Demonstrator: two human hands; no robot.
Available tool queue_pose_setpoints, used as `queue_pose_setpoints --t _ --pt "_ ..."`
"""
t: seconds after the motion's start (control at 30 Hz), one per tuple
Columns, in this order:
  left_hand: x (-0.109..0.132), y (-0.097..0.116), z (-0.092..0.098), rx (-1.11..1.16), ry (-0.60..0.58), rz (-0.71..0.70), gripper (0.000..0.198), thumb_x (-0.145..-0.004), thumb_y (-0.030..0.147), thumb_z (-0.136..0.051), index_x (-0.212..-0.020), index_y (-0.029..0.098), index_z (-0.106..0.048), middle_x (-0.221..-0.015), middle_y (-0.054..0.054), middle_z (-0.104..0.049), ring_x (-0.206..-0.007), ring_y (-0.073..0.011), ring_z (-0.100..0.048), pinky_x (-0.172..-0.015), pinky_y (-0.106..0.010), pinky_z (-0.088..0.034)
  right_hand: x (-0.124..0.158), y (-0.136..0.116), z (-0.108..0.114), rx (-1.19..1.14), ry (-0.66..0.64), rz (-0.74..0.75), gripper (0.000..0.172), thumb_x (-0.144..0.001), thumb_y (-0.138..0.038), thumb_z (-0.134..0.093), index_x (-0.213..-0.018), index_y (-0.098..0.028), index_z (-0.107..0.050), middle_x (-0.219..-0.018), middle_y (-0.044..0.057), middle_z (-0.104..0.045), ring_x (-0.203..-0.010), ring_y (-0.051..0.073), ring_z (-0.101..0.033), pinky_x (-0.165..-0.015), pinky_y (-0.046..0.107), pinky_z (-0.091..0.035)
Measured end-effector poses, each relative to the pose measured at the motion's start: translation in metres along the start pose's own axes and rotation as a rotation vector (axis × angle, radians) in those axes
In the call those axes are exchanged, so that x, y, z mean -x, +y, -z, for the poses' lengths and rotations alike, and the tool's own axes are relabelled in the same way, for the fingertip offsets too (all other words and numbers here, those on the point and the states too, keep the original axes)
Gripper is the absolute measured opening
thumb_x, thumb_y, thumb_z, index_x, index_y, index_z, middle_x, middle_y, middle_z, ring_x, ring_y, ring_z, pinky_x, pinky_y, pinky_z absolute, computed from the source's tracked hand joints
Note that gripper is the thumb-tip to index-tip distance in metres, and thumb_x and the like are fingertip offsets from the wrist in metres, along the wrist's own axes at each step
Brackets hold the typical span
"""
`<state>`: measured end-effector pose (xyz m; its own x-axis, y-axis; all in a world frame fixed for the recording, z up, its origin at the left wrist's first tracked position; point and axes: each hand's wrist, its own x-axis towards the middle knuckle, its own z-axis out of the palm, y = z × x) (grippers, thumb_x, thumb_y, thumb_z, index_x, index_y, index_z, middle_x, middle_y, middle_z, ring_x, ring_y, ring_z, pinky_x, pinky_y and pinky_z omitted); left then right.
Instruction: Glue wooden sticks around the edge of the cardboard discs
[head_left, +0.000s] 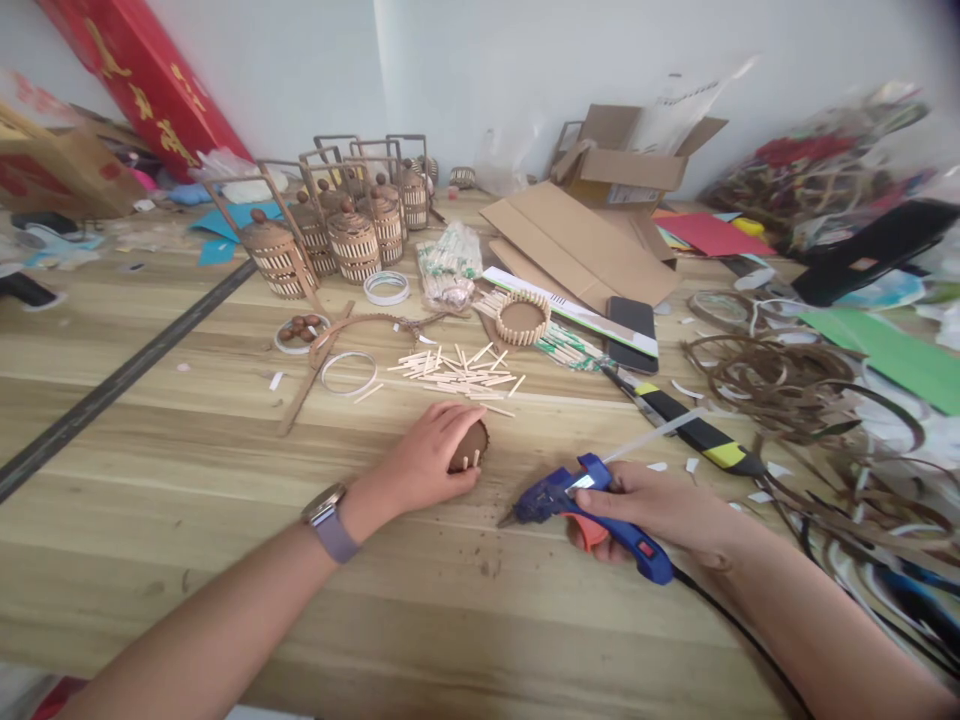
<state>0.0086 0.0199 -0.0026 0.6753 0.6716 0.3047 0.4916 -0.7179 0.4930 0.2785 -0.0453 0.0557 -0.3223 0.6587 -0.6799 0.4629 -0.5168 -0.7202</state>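
Observation:
My left hand (429, 458) rests on the wooden table (225, 520), its fingers curled over a small round brown cardboard disc (471, 447) with a few short sticks standing at its rim. A watch sits on that wrist. My right hand (660, 505) grips a blue hot glue gun (592, 510) with an orange trigger, nozzle pointing left toward the disc, a little apart from it. A white glue stick (660, 430) pokes out of the gun's back. A pile of short wooden sticks (457, 372) lies just beyond the disc.
Several finished stick-and-cardboard lanterns (337, 235) stand at the back. A half-built stick ring (523, 318), tape rolls (386, 288), a saucer of brown beads (300, 330), a yellow-black utility knife (690, 425), a dark phone (631, 330), cardboard sheets (577, 245), and tangled brown paper strips (787, 380) surround the work spot.

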Motion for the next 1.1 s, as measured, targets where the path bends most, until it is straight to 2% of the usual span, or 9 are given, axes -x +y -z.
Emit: queue_pose_setpoints --t 0.07,0.23,0.33,0.4,0.5,0.63,0.73,0.97,1.1 --pt "0.000 0.000 0.000 0.004 -0.009 0.011 0.066 -0.076 0.018 -0.064 -0.137 0.017 -0.039 -0.135 -0.015 -0.053 -0.127 -0.0307 -0.045 -0.108 -0.052 -0.040 -0.001 -0.003 0.002 0.208 0.042 -0.016 0.058 -0.071 -0.075 -0.059 -0.071 -0.017 -0.065 -0.064 0.004 -0.066 -0.056 0.015 -0.061 -0.053 0.025 -0.048" --pt "-0.001 0.001 0.001 0.017 -0.016 0.013 0.065 -0.075 0.018 -0.063 -0.137 0.015 -0.041 -0.135 -0.015 -0.053 -0.127 -0.0305 -0.044 -0.109 -0.051 -0.039 -0.001 -0.018 0.010 0.931 0.362 -0.037 0.053 -0.082 -0.066 -0.050 -0.057 -0.021 -0.060 -0.054 0.003 -0.059 -0.052 0.016 -0.054 -0.047 0.026 -0.029" --pt "-0.002 0.002 0.002 0.019 -0.023 0.025 0.065 -0.074 0.018 -0.064 -0.136 0.015 -0.042 -0.135 -0.015 -0.053 -0.127 -0.0303 -0.045 -0.110 -0.050 -0.039 -0.007 -0.036 0.011 1.026 0.526 0.028 0.040 -0.084 -0.053 -0.057 -0.059 -0.021 -0.059 -0.058 0.003 -0.061 -0.056 0.018 -0.055 -0.049 0.026 -0.029" --pt "-0.002 0.002 0.002 0.013 -0.027 0.034 0.064 -0.074 0.018 -0.064 -0.135 0.014 -0.043 -0.134 -0.015 -0.053 -0.126 -0.0303 -0.045 -0.110 -0.049 -0.038 -0.020 -0.050 0.008 0.987 0.607 0.187 0.022 -0.085 -0.036 -0.059 -0.069 -0.021 -0.061 -0.067 0.002 -0.065 -0.062 0.017 -0.058 -0.054 0.025 -0.034" --pt "-0.002 0.002 0.003 0.010 -0.034 0.047 0.064 -0.075 0.019 -0.064 -0.135 0.014 -0.043 -0.134 -0.016 -0.053 -0.126 -0.0306 -0.045 -0.110 -0.050 -0.038 -0.048 -0.069 0.000 0.964 0.568 0.373 0.003 -0.084 -0.020 -0.059 -0.081 -0.020 -0.061 -0.080 0.002 -0.069 -0.072 0.016 -0.061 -0.062 0.023 -0.039" --pt "-0.003 0.002 0.002 0.021 -0.041 0.046 0.065 -0.075 0.021 -0.063 -0.137 0.017 -0.041 -0.135 -0.015 -0.052 -0.128 -0.0312 -0.043 -0.109 -0.052 -0.039 -0.083 -0.084 -0.009 1.017 0.525 0.402 0.012 -0.079 -0.008 -0.060 -0.086 -0.018 -0.061 -0.086 0.006 -0.070 -0.080 0.018 -0.062 -0.065 0.024 -0.039" --pt "-0.003 0.001 0.002 0.021 -0.038 0.038 0.066 -0.075 0.021 -0.064 -0.137 0.016 -0.040 -0.135 -0.016 -0.052 -0.128 -0.0318 -0.044 -0.109 -0.052 -0.039 -0.094 -0.088 -0.010 1.058 0.480 0.387 0.016 -0.074 -0.005 -0.063 -0.085 -0.017 -0.062 -0.084 0.007 -0.070 -0.077 0.019 -0.063 -0.061 0.024 -0.037" --pt "-0.003 0.002 0.002 0.023 -0.032 0.047 0.067 -0.074 0.021 -0.065 -0.136 0.019 -0.040 -0.135 -0.013 -0.053 -0.127 -0.0310 -0.044 -0.108 -0.052 -0.040 -0.078 -0.075 -0.004 1.069 0.427 0.450 0.022 -0.083 -0.007 -0.051 -0.101 -0.012 -0.062 -0.090 0.011 -0.070 -0.081 0.020 -0.063 -0.068 0.026 -0.041" --pt "-0.003 0.002 0.003 0.024 -0.043 0.056 0.064 -0.075 0.020 -0.065 -0.134 0.018 -0.042 -0.133 -0.014 -0.053 -0.126 -0.0302 -0.045 -0.108 -0.051 -0.040 -0.057 -0.067 -0.003 0.971 0.391 0.534 0.014 -0.085 -0.013 -0.049 -0.090 -0.016 -0.062 -0.081 0.004 -0.067 -0.071 0.016 -0.059 -0.064 0.024 -0.041"
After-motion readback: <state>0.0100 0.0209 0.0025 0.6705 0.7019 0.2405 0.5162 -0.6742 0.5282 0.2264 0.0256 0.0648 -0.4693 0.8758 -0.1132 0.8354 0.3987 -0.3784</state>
